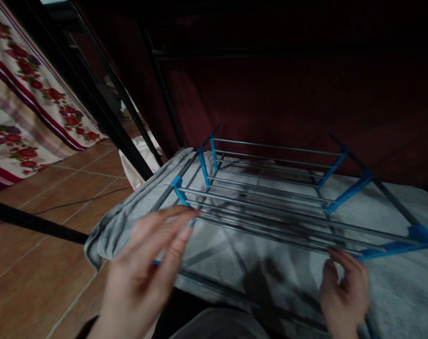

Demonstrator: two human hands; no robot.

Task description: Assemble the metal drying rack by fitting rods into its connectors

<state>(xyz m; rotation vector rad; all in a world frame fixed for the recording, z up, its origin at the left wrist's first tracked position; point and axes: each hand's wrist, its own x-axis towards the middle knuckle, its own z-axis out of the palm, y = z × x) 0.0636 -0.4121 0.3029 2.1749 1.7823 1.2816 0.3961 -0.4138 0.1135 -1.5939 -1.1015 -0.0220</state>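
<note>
A shoe rack (263, 207) of thin grey metal rods and blue plastic brackets (341, 200) lies on a grey cloth. My left hand (146, 259), blurred by motion, has its thumb and fingertips closed at the left end of the front, lowest metal rod (256, 230). Near that rod's right end, the fingers of my right hand (344, 287) are curled, with thumb and index finger at the metal. Another blue bracket (180, 190) sits just beyond my left fingertips. The exact contact of both hands is dim and partly hidden.
The grey cloth (394, 287) covers a low surface with a folded edge on the left. Black frame posts (104, 108) rise on the left above the brown tiled floor (69, 197), where a thin cable runs. A floral curtain (33, 94) and dark red fabric (270, 103) hang behind.
</note>
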